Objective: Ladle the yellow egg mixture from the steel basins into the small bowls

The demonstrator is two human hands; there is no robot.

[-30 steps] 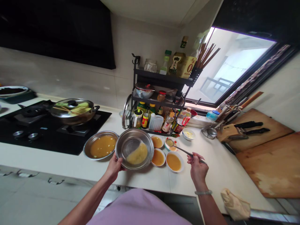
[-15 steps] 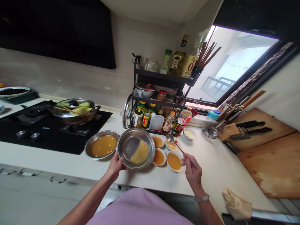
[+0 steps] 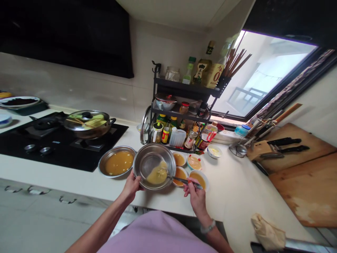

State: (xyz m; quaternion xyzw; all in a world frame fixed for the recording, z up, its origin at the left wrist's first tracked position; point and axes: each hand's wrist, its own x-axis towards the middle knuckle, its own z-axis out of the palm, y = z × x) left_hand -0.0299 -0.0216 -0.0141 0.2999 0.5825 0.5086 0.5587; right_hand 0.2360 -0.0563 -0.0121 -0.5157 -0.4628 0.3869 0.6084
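My left hand [image 3: 132,187] grips the near left rim of a round metal bowl [image 3: 143,158], which is tilted with yellowish liquid pooled toward its lower right. In my right hand [image 3: 194,194] is a metal spoon [image 3: 181,180], its head dipped in that pool. Several small bowls of orange-brown liquid stand right of the metal bowl: a far one [image 3: 179,159], one [image 3: 180,175] partly behind the spoon handle, and a larger white bowl [image 3: 206,179] partly covered by my right hand. A patterned bowl [image 3: 195,162] holds paler orange liquid.
Left of my hands a metal dish [image 3: 101,165] holds brown liquid with pale bits. A lidded pan [image 3: 88,131] sits on the black hob [image 3: 68,158]. Behind stands a black rack [image 3: 184,86] of bottles. At right are a knife block [image 3: 259,150], cutting boards [image 3: 302,182] and a cloth [image 3: 267,230].
My right hand has moved left with the spoon, whose head has gone from above the small bowls into the liquid in the metal bowl. My left hand keeps its hold.
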